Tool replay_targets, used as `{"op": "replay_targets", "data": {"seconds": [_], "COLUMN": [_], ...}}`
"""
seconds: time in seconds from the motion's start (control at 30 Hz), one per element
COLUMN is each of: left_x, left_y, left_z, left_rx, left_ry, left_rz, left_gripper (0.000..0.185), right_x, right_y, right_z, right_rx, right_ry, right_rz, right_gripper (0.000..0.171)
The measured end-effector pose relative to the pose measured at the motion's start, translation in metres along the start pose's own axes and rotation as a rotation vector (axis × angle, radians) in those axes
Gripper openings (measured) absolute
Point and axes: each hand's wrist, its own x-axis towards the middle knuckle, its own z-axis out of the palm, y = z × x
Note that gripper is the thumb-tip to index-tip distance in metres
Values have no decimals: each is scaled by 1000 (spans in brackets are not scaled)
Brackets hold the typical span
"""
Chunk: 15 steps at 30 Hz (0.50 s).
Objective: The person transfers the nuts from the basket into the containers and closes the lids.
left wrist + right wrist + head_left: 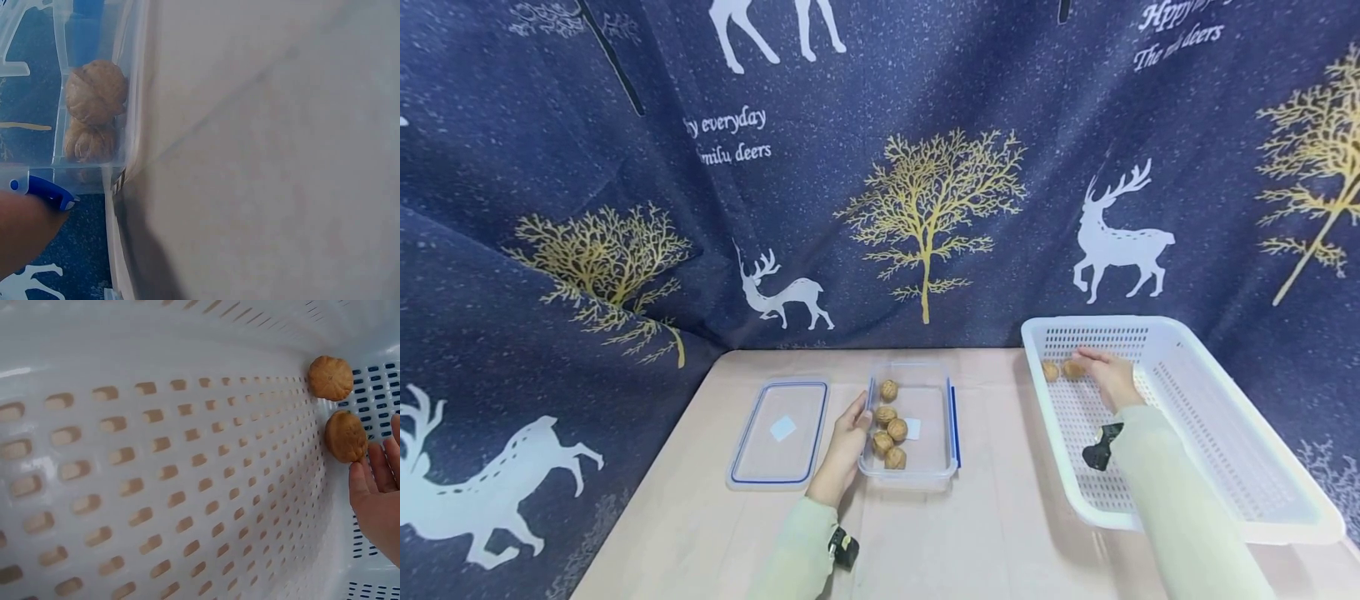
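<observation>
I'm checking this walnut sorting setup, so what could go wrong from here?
1. The two walnuts in the white basket lie loose by its far wall; the right hand, fingers straight, could nudge one and send it rolling.
2. The left hand only rests against the clear container, which might slide.
3. Four walnuts there could shift if it is bumped.

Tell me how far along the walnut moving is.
Done: four walnuts lie in the clear container, its lid off beside it. In hand: the right hand reaches for two walnuts in the white basket; the left hand steadies the container. Left: apparently those two, then the lid.
</observation>
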Motion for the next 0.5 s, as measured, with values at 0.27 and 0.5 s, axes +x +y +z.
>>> {"op": "replay_targets", "data": {"seconds": [0.27,0.5], "left_x": [0,0], "left_y": [-1,0], "left_z": [0,0], "left_rx": [4,4], "left_ry": [-3,-4], "left_rz": [3,9], "left_gripper": [50,50], "right_x": [1,2], "right_y": [9,13], "right_z": [-1,-4], "right_rx": [-92,-95], "right_ry": [-19,-18], "right_rz": [51,60], "right_gripper": [53,57]}}
